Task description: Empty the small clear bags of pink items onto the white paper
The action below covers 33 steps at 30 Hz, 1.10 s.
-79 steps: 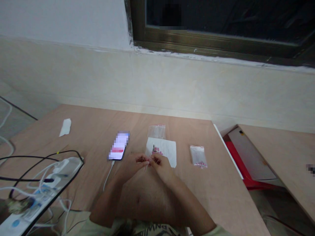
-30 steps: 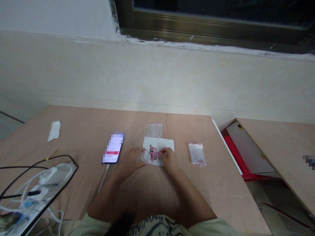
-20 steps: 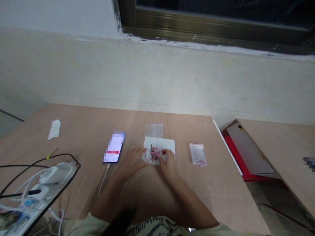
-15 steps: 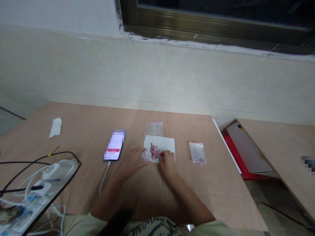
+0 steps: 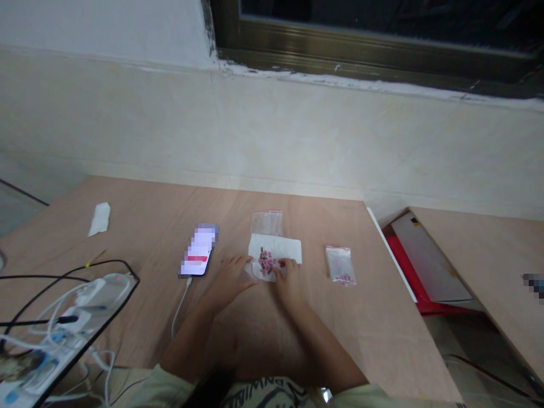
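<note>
A cluster of small pink beads (image 5: 266,262) with a bit of green lies on a white paper (image 5: 291,247) on the table. At the paper's left edge rests my left hand (image 5: 233,276), thumb and fingers spread, touching the edge and a clear plastic piece with a thin reddish line there. My right hand (image 5: 290,283) lies over the lower right part of the paper. Its thumb and index finger are apart beside the beads, and the other fingers curl on the sheet. Whether a single bead sits at its fingertips is too small to tell.
An empty clear zip bag (image 5: 267,222) lies behind the paper. Another zip bag (image 5: 340,264) with pink beads is at the right. Left stand a phone (image 5: 199,249) on a white cable, a power strip (image 5: 100,294) with tangled cords, and a white scrap (image 5: 100,219).
My right thumb and index finger have parted slightly beside the beads. My left hand stays in place at the paper's edge. The view has shifted a little.
</note>
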Each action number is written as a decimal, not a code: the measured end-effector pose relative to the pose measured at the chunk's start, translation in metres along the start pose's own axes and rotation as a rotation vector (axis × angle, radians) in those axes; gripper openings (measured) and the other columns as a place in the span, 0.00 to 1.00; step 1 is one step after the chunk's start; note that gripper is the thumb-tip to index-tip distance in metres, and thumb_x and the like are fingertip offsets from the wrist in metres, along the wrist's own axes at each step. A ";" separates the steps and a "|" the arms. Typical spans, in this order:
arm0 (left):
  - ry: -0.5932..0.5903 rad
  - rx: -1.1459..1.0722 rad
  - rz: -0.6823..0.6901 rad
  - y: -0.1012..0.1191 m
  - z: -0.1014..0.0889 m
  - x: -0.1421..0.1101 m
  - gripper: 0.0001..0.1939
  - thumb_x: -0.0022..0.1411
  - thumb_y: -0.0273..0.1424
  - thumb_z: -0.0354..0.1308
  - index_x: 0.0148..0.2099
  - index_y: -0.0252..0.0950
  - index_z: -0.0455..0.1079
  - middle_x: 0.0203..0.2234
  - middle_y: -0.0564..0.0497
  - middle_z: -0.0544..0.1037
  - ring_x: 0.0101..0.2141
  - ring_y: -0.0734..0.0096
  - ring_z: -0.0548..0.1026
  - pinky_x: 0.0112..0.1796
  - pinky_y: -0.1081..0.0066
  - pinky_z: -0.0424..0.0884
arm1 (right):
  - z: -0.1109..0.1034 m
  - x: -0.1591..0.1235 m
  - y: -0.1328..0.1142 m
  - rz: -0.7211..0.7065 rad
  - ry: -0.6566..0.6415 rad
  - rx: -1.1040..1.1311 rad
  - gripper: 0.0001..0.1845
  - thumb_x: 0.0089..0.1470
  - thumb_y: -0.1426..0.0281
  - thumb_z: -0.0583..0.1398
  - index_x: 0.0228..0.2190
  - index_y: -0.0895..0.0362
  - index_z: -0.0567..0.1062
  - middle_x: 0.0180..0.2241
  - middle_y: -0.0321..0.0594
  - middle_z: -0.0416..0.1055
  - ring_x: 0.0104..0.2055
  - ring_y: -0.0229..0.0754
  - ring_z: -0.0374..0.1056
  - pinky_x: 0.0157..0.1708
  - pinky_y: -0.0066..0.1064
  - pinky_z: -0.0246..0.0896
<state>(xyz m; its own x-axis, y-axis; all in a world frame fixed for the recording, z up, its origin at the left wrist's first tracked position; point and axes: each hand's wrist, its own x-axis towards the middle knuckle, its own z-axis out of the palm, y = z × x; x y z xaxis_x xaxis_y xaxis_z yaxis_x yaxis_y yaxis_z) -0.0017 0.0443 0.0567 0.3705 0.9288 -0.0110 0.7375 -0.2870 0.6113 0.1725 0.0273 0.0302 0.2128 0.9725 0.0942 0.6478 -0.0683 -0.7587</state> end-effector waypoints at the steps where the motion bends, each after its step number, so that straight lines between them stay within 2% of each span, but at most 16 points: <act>1: 0.001 0.000 0.003 -0.002 -0.001 0.000 0.24 0.48 0.36 0.61 0.48 0.33 0.64 0.45 0.43 0.71 0.47 0.58 0.66 0.49 0.60 0.59 | -0.001 0.001 0.004 0.005 -0.017 -0.035 0.07 0.48 0.72 0.55 0.30 0.59 0.72 0.33 0.47 0.69 0.37 0.48 0.60 0.38 0.37 0.54; 5: 0.005 0.007 0.001 -0.005 -0.003 0.003 0.24 0.48 0.36 0.60 0.48 0.34 0.64 0.45 0.43 0.71 0.47 0.59 0.66 0.49 0.61 0.59 | -0.004 0.003 0.009 -0.021 -0.081 -0.099 0.07 0.48 0.75 0.54 0.26 0.58 0.73 0.31 0.47 0.69 0.36 0.48 0.60 0.36 0.37 0.54; 8: -0.011 0.020 -0.004 0.001 -0.005 0.007 0.23 0.49 0.34 0.60 0.47 0.33 0.65 0.45 0.43 0.71 0.48 0.58 0.66 0.49 0.60 0.59 | -0.003 0.003 -0.001 -0.061 -0.056 -0.010 0.07 0.49 0.73 0.54 0.25 0.57 0.72 0.29 0.44 0.70 0.35 0.46 0.60 0.36 0.36 0.54; 12: -0.023 0.052 0.011 0.008 -0.006 0.011 0.22 0.48 0.34 0.61 0.46 0.34 0.65 0.45 0.43 0.71 0.47 0.58 0.67 0.48 0.59 0.60 | 0.002 0.004 -0.013 -0.160 -0.037 0.102 0.06 0.50 0.70 0.55 0.28 0.57 0.71 0.30 0.40 0.70 0.35 0.43 0.61 0.37 0.34 0.55; 15: -0.025 0.063 0.009 0.008 -0.009 0.011 0.22 0.48 0.34 0.60 0.46 0.33 0.64 0.45 0.44 0.72 0.46 0.59 0.67 0.47 0.59 0.61 | 0.004 0.007 -0.010 -0.060 0.023 -0.040 0.07 0.50 0.70 0.54 0.30 0.60 0.71 0.31 0.45 0.69 0.36 0.46 0.60 0.37 0.35 0.55; 18: -0.001 0.072 0.022 0.006 -0.013 0.008 0.22 0.50 0.33 0.59 0.48 0.32 0.63 0.45 0.43 0.71 0.46 0.59 0.67 0.48 0.60 0.61 | 0.006 0.011 0.000 0.019 -0.005 -0.175 0.07 0.50 0.72 0.54 0.29 0.61 0.72 0.32 0.49 0.69 0.36 0.48 0.60 0.36 0.36 0.55; 27: 0.017 0.111 0.002 0.005 -0.014 -0.005 0.20 0.51 0.31 0.58 0.46 0.31 0.64 0.44 0.43 0.72 0.46 0.59 0.68 0.47 0.61 0.63 | 0.009 0.016 0.007 -0.020 -0.109 -0.190 0.05 0.48 0.73 0.56 0.27 0.60 0.73 0.31 0.46 0.70 0.35 0.46 0.61 0.35 0.32 0.55; 33: 0.032 0.091 -0.045 0.007 -0.013 -0.008 0.21 0.49 0.32 0.60 0.45 0.30 0.66 0.43 0.41 0.73 0.45 0.57 0.69 0.47 0.61 0.63 | 0.008 0.014 0.016 -0.061 -0.099 -0.142 0.05 0.49 0.73 0.56 0.26 0.59 0.72 0.29 0.45 0.69 0.36 0.46 0.60 0.36 0.33 0.55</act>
<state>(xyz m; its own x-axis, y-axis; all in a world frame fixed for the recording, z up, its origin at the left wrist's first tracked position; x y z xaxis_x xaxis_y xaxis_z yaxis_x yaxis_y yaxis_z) -0.0070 0.0381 0.0714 0.3186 0.9478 -0.0103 0.8016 -0.2636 0.5366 0.1800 0.0418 0.0140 0.1012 0.9926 0.0677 0.7554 -0.0324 -0.6544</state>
